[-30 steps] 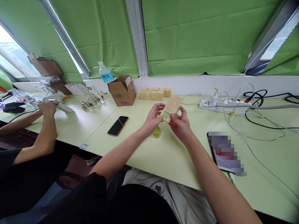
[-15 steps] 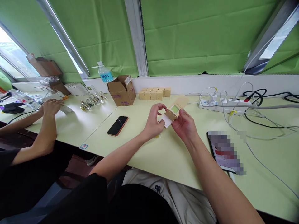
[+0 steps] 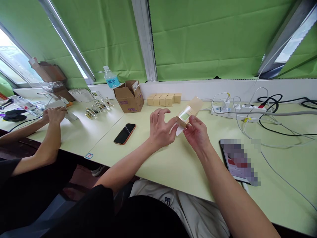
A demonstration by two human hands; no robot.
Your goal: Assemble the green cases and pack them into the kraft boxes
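Note:
A small brown cardboard box [image 3: 184, 121] with a window showing pale green is tilted above the table in front of me. My right hand [image 3: 197, 131] is closed around its right side, thumb on top. From the box's near end juts a white paper piece [image 3: 180, 130]. At that end, my left hand [image 3: 160, 130] has its thumb and forefinger pinched on the white paper's edge, while the other fingers are raised and spread. The flap [image 3: 196, 103] at the far end stands open. Whatever else is inside the box is hidden.
Several small brown boxes [image 3: 163, 99] stand in rows near the wall, beside an open carton [image 3: 129, 97]. A phone [image 3: 125, 134] lies left, a tablet [image 3: 237, 162] right. Cables surround a power strip [image 3: 235, 114]. A co-worker's hands [image 3: 56, 115] work at far left, near several metallic fittings [image 3: 97, 107].
My left hand has shifted slightly left and its fingers have spread more. Less of the white paper shows. The box tilts a little differently in my right hand.

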